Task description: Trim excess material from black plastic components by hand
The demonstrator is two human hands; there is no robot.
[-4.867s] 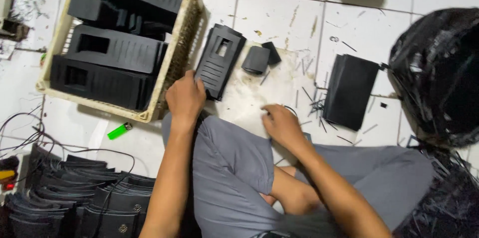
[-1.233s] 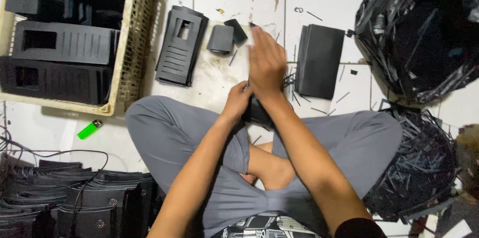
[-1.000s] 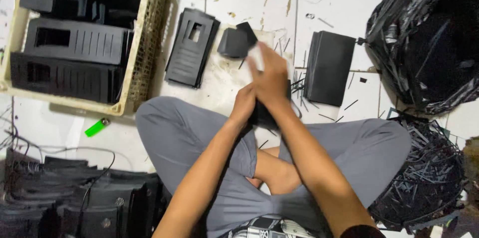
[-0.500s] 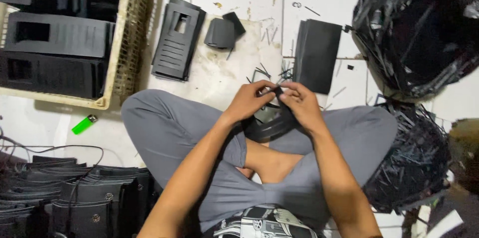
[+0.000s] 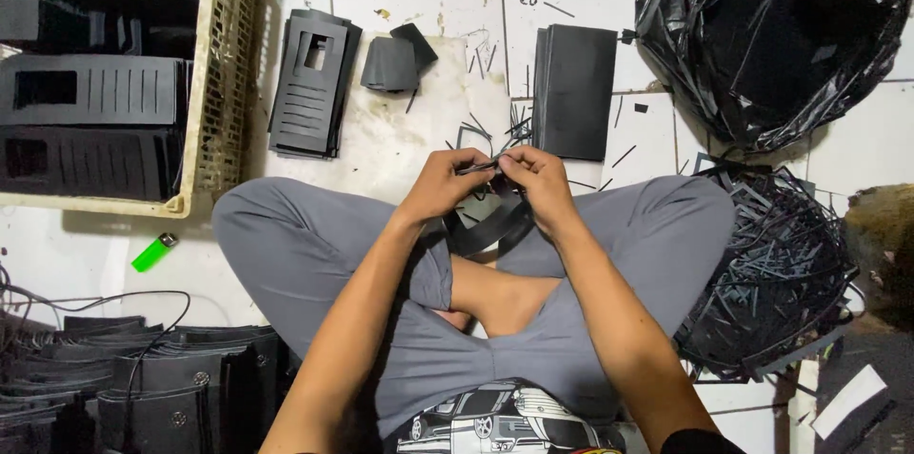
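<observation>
I sit cross-legged on a white tiled floor. Both hands meet above my lap on one black plastic part (image 5: pixel 490 226), a curved piece that hangs down between my shins. My left hand (image 5: pixel 440 184) pinches its top edge from the left. My right hand (image 5: pixel 541 183) pinches the same edge from the right, fingertips nearly touching the left ones. Just beyond the hands lie thin black plastic trimmings (image 5: pixel 486 135) on the floor.
A cream slatted crate (image 5: pixel 221 83) with black housings stands at the left. A black panel (image 5: pixel 309 83), small black pieces (image 5: pixel 395 59) and a flat black plate (image 5: pixel 574 90) lie ahead. A black bag (image 5: pixel 771 35), a heap of black strips (image 5: pixel 771 273), a green lighter (image 5: pixel 154 251) and stacked black parts (image 5: pixel 143 387) surround me.
My hands reached out to the floor, picked up the curved black part and drew it back over my lap. Both hands now pinch its top edge.
</observation>
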